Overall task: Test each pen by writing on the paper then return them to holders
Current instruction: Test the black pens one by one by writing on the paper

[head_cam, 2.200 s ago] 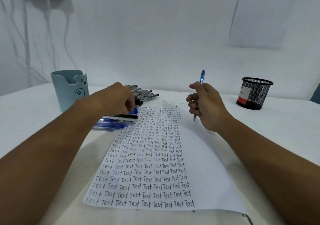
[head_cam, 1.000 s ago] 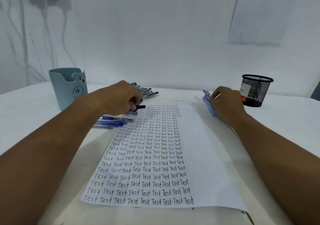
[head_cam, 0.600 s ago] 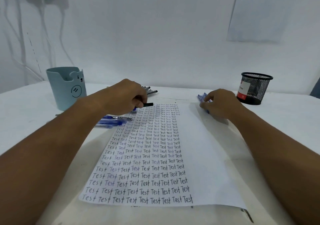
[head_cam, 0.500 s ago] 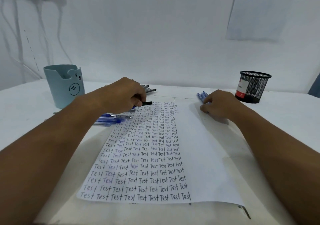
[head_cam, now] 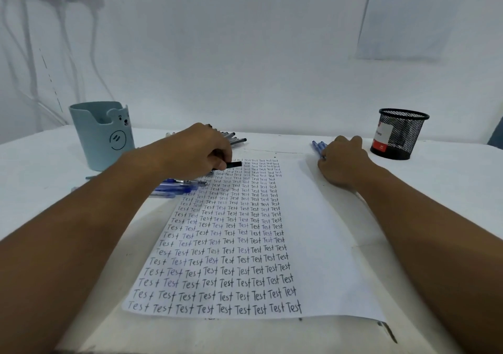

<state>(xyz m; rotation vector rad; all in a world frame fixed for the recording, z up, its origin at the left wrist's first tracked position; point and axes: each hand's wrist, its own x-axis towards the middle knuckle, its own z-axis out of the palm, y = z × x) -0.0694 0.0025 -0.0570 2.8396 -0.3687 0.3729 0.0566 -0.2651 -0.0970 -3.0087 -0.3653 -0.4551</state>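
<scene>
Paper (head_cam: 313, 217): white sheet, flat on white counter (head_cam: 40, 163), centred btwn both forearms; left approx. two-thirds filled w/ rows of handwritten "Test" in black and blue ink, right strip blank. Left hand (head_cam: 196, 152): fingers curled round a black pen (head_cam: 233, 164), whose dark end projects from the fist over the sheet's top-left corner. Right hand (head_cam: 341, 160): palm down at the sheet's top-right edge, fingers bent over a small group of blue pens (head_cam: 318, 145) lying on the counter; cannot tell whether it grips them or only rests on them. More blue pens (head_cam: 177, 187) lie just beside the sheet's left edge, partly hidden under the left wrist. Grey/black pens (head_cam: 235, 138) lie behind the left hand, mostly occluded by it. Light-blue holder w/ bear face (head_cam: 104, 136): upright, far left, well apart from the sheet. Black mesh holder (head_cam: 398, 134): upright, far right, near the right hand, red-and-white label on its side. White wall behind; cables hang at upper left.
</scene>
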